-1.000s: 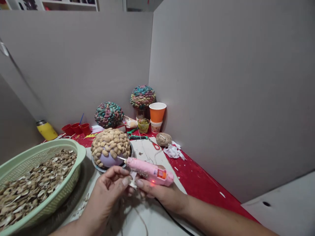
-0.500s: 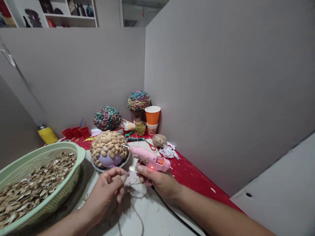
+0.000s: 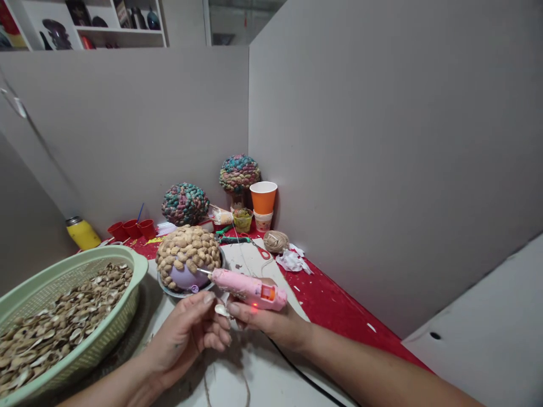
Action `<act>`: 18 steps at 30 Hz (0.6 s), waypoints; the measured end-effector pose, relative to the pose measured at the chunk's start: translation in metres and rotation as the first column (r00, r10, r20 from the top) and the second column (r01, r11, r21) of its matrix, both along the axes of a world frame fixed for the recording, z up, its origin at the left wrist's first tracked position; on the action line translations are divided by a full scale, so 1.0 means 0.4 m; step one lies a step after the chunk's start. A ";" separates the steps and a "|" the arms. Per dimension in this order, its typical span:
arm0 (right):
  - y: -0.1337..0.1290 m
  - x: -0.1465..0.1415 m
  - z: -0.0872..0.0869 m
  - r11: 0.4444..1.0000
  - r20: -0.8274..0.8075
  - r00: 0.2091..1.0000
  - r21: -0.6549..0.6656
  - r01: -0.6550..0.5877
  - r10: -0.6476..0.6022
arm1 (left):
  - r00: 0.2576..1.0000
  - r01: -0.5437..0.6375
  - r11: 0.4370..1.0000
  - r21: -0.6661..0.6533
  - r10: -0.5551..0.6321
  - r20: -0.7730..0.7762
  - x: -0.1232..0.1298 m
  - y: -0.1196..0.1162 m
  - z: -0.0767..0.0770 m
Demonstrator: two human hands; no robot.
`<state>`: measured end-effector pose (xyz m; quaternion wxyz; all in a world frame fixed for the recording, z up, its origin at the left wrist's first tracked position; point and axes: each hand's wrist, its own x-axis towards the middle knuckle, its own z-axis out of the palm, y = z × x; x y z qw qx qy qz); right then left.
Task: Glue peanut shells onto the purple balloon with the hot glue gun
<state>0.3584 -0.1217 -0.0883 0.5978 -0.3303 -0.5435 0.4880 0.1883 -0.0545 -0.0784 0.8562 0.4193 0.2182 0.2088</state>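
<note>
At the lower centre, the right hand [image 3: 271,322] has its fingers clamped on a pink glue gun [image 3: 248,288], a pale shell [image 3: 222,310] at its thumb. The left hand [image 3: 193,325] is beside the shell, fingers curled — whether they touch it, I cannot tell. Left of centre sits a peanut-covered balloon [image 3: 189,254] — beyond it, a multicoloured ball [image 3: 185,204].

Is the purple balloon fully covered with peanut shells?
No, below the peanut shells, the purple balloon shows a bare area.
</note>
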 end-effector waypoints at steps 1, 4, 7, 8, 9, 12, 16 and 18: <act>-0.001 -0.001 0.004 1.000 0.005 1.000 0.016 -0.022 0.022 | 1.000 0.022 1.000 -0.016 -0.022 -0.008 0.001 0.000 -0.001; -0.002 -0.003 0.010 0.999 0.016 0.999 0.031 -0.039 0.039 | 0.997 0.073 0.996 -0.048 -0.074 -0.026 0.000 0.002 -0.004; 0.000 0.000 0.003 1.000 0.014 1.000 0.013 0.006 -0.006 | 0.998 0.060 0.996 -0.072 -0.062 -0.024 -0.001 0.006 -0.006; 0.001 0.002 -0.002 1.000 0.017 0.999 0.003 0.029 -0.029 | 0.999 0.044 0.996 -0.076 -0.046 -0.025 -0.001 0.008 -0.006; 0.002 0.005 -0.008 0.999 0.022 0.998 -0.007 0.053 -0.052 | 0.999 0.025 0.997 -0.076 -0.027 -0.025 -0.002 0.009 -0.007; 0.005 0.010 -0.021 0.995 0.034 0.995 -0.030 0.093 -0.092 | 1.000 -0.021 0.998 -0.059 0.020 -0.020 -0.001 0.011 -0.009; 0.005 0.009 -0.016 0.998 0.032 0.997 0.027 0.065 -0.066 | 1.000 -0.019 0.998 -0.054 0.018 -0.017 -0.001 0.008 -0.011; 0.004 0.007 -0.010 0.997 0.047 0.998 0.060 0.038 -0.041 | 1.000 0.005 0.998 -0.063 -0.005 -0.009 -0.001 0.005 -0.012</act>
